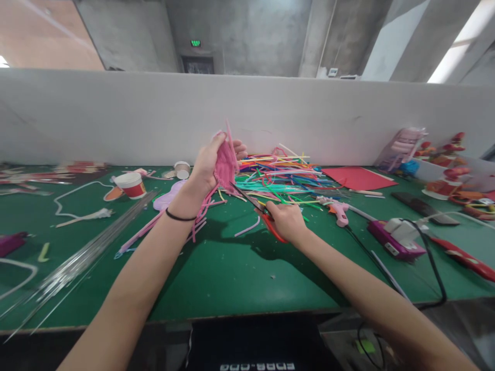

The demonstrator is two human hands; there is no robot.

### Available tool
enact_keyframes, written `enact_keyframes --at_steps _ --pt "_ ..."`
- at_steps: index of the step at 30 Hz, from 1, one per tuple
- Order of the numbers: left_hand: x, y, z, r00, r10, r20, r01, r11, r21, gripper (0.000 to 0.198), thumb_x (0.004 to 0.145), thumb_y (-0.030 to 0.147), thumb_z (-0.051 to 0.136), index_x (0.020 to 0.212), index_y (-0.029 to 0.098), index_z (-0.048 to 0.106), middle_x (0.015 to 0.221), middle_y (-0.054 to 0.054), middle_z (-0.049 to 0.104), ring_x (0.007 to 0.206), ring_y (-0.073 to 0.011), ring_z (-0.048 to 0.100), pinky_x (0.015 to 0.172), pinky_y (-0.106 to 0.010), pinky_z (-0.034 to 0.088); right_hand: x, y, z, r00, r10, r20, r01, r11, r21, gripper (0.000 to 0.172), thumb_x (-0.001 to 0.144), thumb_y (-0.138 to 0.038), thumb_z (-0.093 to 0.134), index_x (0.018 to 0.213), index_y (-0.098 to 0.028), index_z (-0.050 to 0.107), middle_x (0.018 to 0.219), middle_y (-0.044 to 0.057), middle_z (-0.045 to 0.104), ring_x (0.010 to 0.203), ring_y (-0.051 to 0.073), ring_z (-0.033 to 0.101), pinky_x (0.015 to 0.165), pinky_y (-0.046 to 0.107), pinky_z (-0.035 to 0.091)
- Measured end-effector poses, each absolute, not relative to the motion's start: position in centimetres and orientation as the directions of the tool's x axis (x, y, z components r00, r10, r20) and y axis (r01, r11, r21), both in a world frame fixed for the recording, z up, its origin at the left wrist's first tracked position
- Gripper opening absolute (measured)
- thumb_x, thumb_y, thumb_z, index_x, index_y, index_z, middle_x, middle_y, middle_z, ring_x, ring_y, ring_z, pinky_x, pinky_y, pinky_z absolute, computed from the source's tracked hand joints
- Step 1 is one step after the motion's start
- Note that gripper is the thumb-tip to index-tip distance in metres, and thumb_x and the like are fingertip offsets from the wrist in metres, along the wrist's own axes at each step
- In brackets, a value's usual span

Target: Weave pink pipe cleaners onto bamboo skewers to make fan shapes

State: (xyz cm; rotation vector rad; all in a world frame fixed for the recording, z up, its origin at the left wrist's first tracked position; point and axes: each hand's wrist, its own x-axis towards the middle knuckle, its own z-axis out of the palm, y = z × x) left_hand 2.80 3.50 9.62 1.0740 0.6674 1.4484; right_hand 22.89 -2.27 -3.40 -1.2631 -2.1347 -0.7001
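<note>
My left hand (pixel 211 159) is raised above the table, its thumb and fingers closed round a flat pink piece made of pipe cleaners (pixel 225 167). One loose pink strand sticks up past the fingertips, and more strands hang below the palm. In my right hand (pixel 288 219) is a pair of scissors (pixel 275 229) with red handles. Their dark blades point up and left, with the tips at the lower edge of the pink piece. Whether the blades are on a strand I cannot tell.
A heap of coloured pipe cleaners (pixel 278 178) lies behind my hands. To the right are a pink glue gun (pixel 340 214), a purple power strip (pixel 398 245) and red sheets (pixel 358 179). Thin metal wires (pixel 93 245) and a paper cup (pixel 131 185) are at left. A white partition (pixel 116 118) stands behind.
</note>
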Motion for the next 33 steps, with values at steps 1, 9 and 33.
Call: enact_keyframes --at_steps 1,9,33 --pt "2.8 3.5 9.6 0.073 0.969 0.237 -0.45 -0.18 0.874 0.045 0.088 0.05 0.061 0.116 0.016 0.067 0.086 -0.013 0.077 0.093 -0.0294 0.074 0.078 -0.035 0.061 23.0 -2.2 -3.4 -0.383 0.61 0.694 0.902 0.408 0.14 0.04 0.099 -0.047 0.042 0.08 -0.019 0.064 0.056 0.004 0.065 0.051 0.017 0.057 0.052 0.029 0.02" --pt "2.0 4.5 9.0 -0.06 0.953 0.297 -0.444 -0.292 0.847 0.041 0.089 0.049 0.06 0.117 0.02 0.067 0.09 -0.01 0.077 0.094 -0.0242 0.074 0.078 -0.03 0.059 24.5 -1.3 -2.7 -0.499 0.525 0.689 0.814 0.556 0.166 0.041 0.087 -0.058 0.06 0.077 -0.019 0.067 0.071 0.008 0.07 0.071 0.02 0.063 0.067 0.029 0.038" --pt "6.7 1.2 7.2 -0.125 0.902 0.412 -0.47 -0.42 0.777 0.036 0.093 0.045 0.052 0.08 0.018 0.071 0.085 -0.007 0.077 0.089 -0.0227 0.075 0.076 -0.032 0.06 20.7 -2.9 -1.5 -0.229 0.953 0.197 -0.349 0.108 -0.931 0.035 0.072 -0.049 0.079 0.093 -0.021 0.075 0.09 0.005 0.077 0.084 0.017 0.072 0.073 0.028 0.054"
